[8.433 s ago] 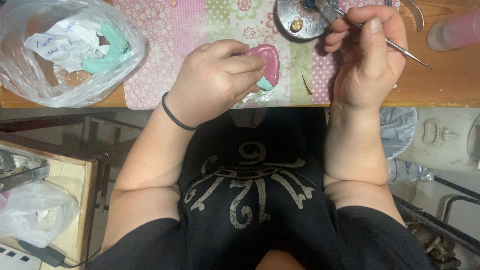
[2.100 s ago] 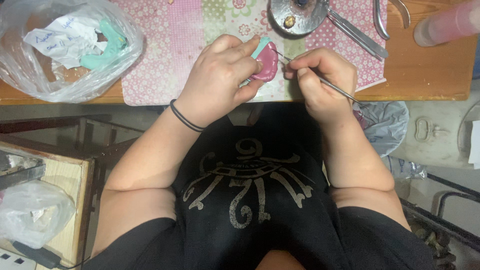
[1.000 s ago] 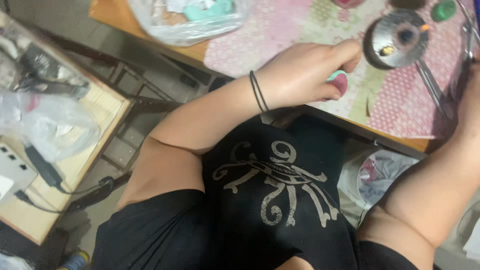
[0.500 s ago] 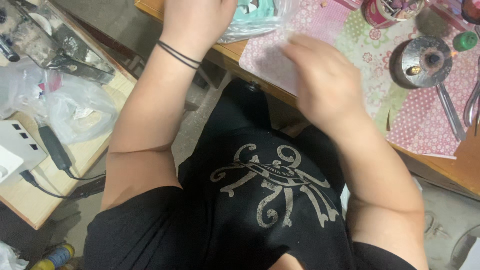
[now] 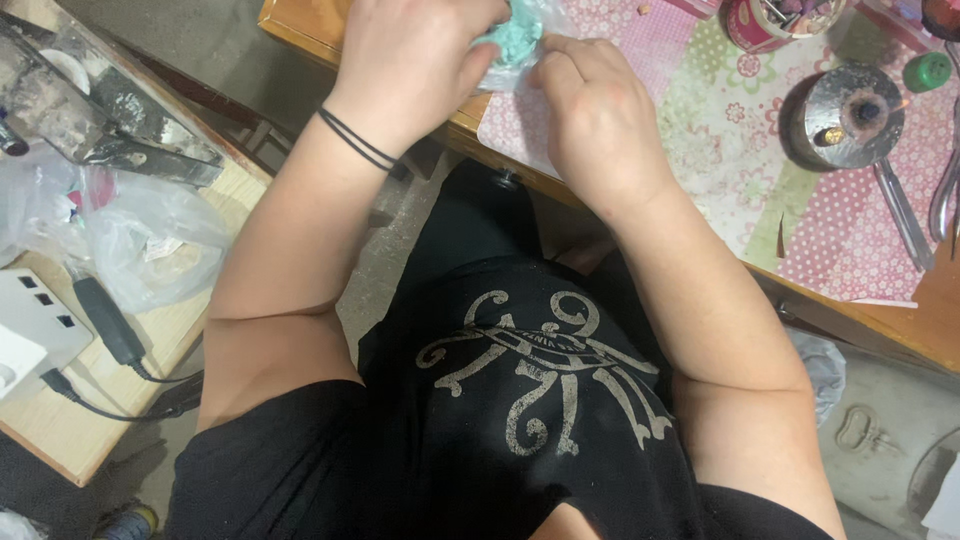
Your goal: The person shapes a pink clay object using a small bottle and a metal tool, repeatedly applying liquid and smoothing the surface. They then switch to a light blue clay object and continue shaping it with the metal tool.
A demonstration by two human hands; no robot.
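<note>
Pinching a soft, crumpled teal piece (image 5: 515, 35) inside a clear, crinkly plastic bag (image 5: 545, 20) at the near edge of the wooden table (image 5: 300, 25) — lying between the two sets of fingertips. Curling the left hand (image 5: 415, 60) around it from one side, fingers closed; pressing the right hand (image 5: 600, 120) in from the other, fingers bent. Resting over a pink dotted patchwork mat (image 5: 720, 130). Too bunched to be showing any long axis or heading — cannot tell.

Single head-worn view, looking steeply down, close over lap and table edge (image 5: 300, 25)
</note>
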